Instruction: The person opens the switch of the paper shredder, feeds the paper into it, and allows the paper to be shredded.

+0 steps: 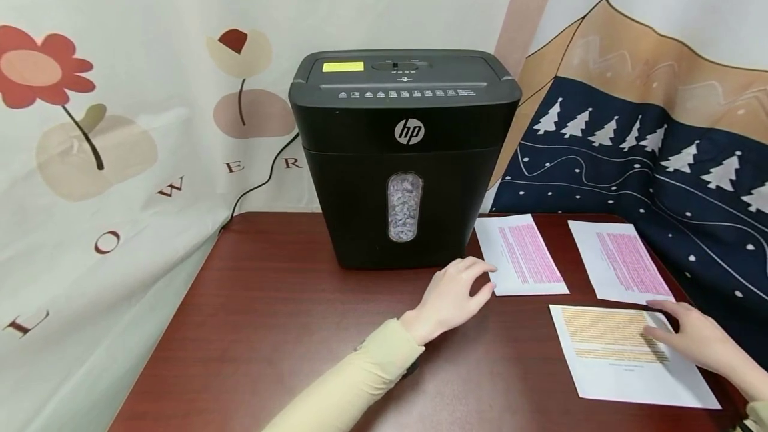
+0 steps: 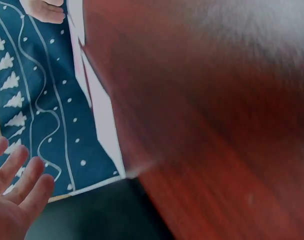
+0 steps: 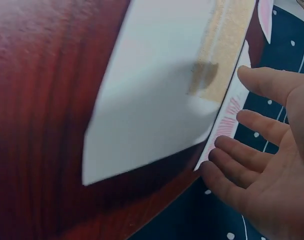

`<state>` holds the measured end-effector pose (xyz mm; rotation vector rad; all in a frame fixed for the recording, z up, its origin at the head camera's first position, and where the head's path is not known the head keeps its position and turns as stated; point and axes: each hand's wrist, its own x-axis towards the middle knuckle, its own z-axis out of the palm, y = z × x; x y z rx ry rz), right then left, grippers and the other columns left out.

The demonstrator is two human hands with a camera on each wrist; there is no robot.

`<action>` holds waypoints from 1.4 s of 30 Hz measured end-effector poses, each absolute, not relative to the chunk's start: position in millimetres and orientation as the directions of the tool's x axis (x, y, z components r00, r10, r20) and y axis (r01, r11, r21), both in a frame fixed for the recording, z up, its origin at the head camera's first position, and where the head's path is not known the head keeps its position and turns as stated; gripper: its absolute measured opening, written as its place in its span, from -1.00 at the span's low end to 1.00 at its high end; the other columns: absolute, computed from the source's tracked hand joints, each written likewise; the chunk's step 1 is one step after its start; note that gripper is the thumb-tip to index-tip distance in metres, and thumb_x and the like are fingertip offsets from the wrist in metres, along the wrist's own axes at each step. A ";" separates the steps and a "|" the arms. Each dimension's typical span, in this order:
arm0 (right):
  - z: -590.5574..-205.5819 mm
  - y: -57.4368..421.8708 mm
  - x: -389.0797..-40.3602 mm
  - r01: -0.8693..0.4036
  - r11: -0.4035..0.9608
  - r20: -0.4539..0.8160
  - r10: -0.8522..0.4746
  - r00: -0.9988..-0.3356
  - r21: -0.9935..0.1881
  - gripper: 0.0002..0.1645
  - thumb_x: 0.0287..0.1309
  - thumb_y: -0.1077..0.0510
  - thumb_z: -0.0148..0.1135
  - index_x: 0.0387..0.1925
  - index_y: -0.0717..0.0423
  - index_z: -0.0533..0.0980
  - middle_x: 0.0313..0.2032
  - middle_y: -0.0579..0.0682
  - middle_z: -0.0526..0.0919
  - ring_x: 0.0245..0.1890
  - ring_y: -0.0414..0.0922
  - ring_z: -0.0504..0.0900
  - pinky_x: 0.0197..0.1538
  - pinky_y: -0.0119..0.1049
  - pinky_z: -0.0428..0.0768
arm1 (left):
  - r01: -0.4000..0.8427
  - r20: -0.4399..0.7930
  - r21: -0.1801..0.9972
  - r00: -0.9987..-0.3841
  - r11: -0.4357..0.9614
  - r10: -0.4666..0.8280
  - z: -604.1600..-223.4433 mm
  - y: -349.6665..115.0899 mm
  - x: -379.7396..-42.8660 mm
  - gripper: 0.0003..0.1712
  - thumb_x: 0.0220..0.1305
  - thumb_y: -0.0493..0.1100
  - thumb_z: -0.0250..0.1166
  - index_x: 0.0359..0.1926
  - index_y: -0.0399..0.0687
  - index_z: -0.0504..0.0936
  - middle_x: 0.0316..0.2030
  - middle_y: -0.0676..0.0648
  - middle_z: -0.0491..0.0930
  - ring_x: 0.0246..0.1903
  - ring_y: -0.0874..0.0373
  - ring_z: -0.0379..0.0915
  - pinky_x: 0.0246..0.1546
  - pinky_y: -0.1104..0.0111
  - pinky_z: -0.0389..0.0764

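Three printed sheets lie at the right of the table. One pink-highlighted sheet is beside the shredder, another pink-highlighted sheet is further right, and an orange-highlighted sheet lies nearer. My left hand hovers by the left edge of the first pink sheet, fingers loosely bent and holding nothing. Over the right part of the orange sheet is my right hand, its fingers spread and nothing in them, as the right wrist view confirms. A black HP paper shredder stands upright at the back, shreds showing through its window.
The brown table extends left and front of the shredder. A black power cord runs down behind the table's left rear edge. Printed cloth hangs behind, and dark blue cloth borders the table's right side.
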<state>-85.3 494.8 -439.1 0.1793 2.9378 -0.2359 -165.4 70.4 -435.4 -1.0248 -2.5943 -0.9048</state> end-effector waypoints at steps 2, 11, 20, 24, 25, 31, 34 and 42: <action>-443.1 493.9 -83.3 0.130 0.981 -0.203 0.100 -0.974 -0.144 -0.22 0.13 0.01 0.51 0.13 0.57 0.47 0.04 0.71 0.49 -0.01 0.56 0.52 0.01 0.44 0.57 | 0.678 0.383 0.448 -0.735 0.583 0.559 -440.0 75.6 -163.9 -0.70 0.48 -0.02 0.27 0.14 0.13 0.73 0.05 0.13 0.76 0.01 0.20 0.68 -0.02 0.48 0.68; -448.5 470.4 -82.9 0.084 0.987 -0.179 0.059 -0.982 -0.135 -0.19 0.11 -0.12 0.52 0.10 0.50 0.54 0.04 0.69 0.51 -0.04 0.54 0.56 -0.07 0.43 0.61 | 0.657 0.273 0.438 -0.748 0.614 0.605 -452.7 87.1 -154.7 -0.69 0.47 -0.01 0.29 0.16 0.14 0.72 0.03 0.09 0.76 0.02 0.18 0.69 -0.11 0.44 0.69; -447.5 421.5 -85.2 0.067 0.988 -0.121 0.051 -0.991 -0.138 -0.16 0.05 -0.20 0.55 0.09 0.41 0.59 0.02 0.61 0.56 -0.06 0.45 0.60 -0.25 0.36 0.68 | 0.636 0.180 0.396 -0.761 0.663 0.623 -463.2 99.5 -150.9 -0.67 0.45 0.01 0.32 0.18 0.15 0.70 0.01 0.09 0.74 -0.04 0.18 0.66 -0.15 0.44 0.68; -446.3 412.6 -84.9 0.073 0.988 -0.110 0.059 -0.992 -0.135 -0.11 0.04 -0.24 0.55 0.12 0.42 0.58 0.06 0.62 0.55 -0.01 0.48 0.58 -0.22 0.39 0.67 | 0.627 0.160 0.366 -0.770 0.687 0.617 -468.1 107.2 -148.6 -0.63 0.42 0.01 0.36 0.19 0.13 0.69 -0.01 0.06 0.74 -0.08 0.17 0.66 -0.21 0.43 0.67; -445.7 412.6 -84.7 0.076 0.988 -0.109 0.061 -0.992 -0.137 -0.09 0.04 -0.25 0.55 0.14 0.42 0.56 0.08 0.63 0.53 0.01 0.50 0.56 -0.21 0.41 0.67 | 0.626 0.168 0.360 -0.773 0.692 0.612 -471.7 109.2 -148.6 -0.63 0.41 0.01 0.37 0.19 0.13 0.69 -0.01 0.06 0.74 -0.09 0.17 0.66 -0.23 0.42 0.67; -445.4 419.6 -82.0 0.075 0.985 -0.117 0.057 -0.991 -0.154 -0.05 0.00 -0.16 0.58 0.20 0.47 0.51 0.12 0.63 0.54 0.05 0.51 0.56 -0.09 0.42 0.65 | 0.602 0.124 0.324 -0.792 0.730 0.598 -472.3 118.9 -147.9 -0.59 0.36 0.02 0.41 0.19 0.12 0.69 -0.02 0.05 0.76 -0.14 0.17 0.63 -0.28 0.43 0.63; -447.8 417.9 -80.3 0.066 0.986 -0.108 0.049 -0.993 -0.153 -0.07 -0.04 -0.12 0.61 0.18 0.48 0.52 0.07 0.60 0.57 0.01 0.47 0.60 -0.08 0.38 0.67 | 0.590 0.079 0.304 -0.798 0.748 0.597 -467.6 123.3 -146.8 -0.58 0.35 0.01 0.42 0.20 0.13 0.69 -0.03 0.05 0.76 -0.15 0.17 0.60 -0.31 0.45 0.58; -449.1 408.5 -78.1 0.047 0.986 -0.068 0.037 -0.997 -0.161 -0.01 -0.12 -0.11 0.66 0.20 0.46 0.50 0.02 0.57 0.58 -0.07 0.42 0.62 -0.07 0.38 0.68 | 0.535 0.060 0.395 -0.826 0.747 0.561 -465.0 127.8 -146.2 -0.53 0.28 -0.14 0.46 0.21 0.08 0.68 0.01 0.00 0.74 -0.10 0.15 0.64 -0.23 0.44 0.63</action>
